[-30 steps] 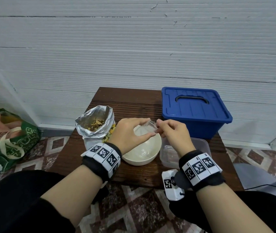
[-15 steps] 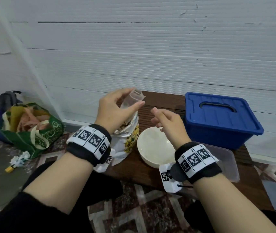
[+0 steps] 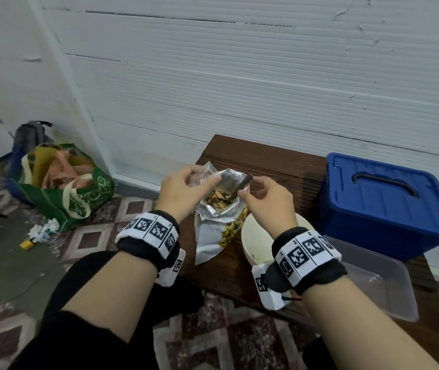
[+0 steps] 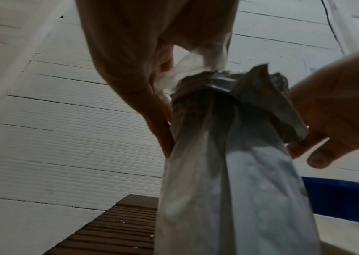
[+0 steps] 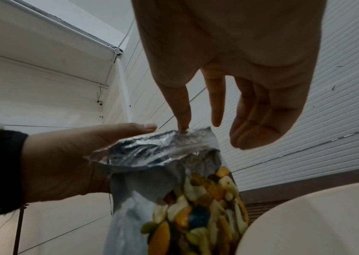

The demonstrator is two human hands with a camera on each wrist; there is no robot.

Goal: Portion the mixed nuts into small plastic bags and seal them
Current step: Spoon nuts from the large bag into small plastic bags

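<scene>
Two hands meet over the foil nut pouch (image 3: 217, 222), which stands upright near the left edge of the wooden table (image 3: 271, 166) with its mouth gaping and the mixed nuts (image 3: 219, 200) showing inside. Your left hand (image 3: 183, 192), at nine o'clock from that mouth, pinches a small clear plastic bag (image 3: 203, 173) between thumb and fingers, holding it right against the pouch rim, presumably so nuts have the shortest trip across. Your right hand (image 3: 267, 202), at three o'clock, has thumb and forefinger nipping the foil lip, the other fingers loosely curled and apart; that grip looks meant to keep the pouch open and steady. From the right wrist view, the thumb tip (image 5: 182, 124) touches the shiny rim while the remaining fingers hang free. At five o'clock from the pouch, just beside it, sits a cream bowl (image 3: 250, 236), likely a catch for spills or a staging dish. Farther out at four o'clock lies a clear plastic tub (image 3: 389, 295), and at two o'clock a blue lidded box (image 3: 384, 206). On the floor at nine o'clock slumps a green tote bag (image 3: 85, 196).
</scene>
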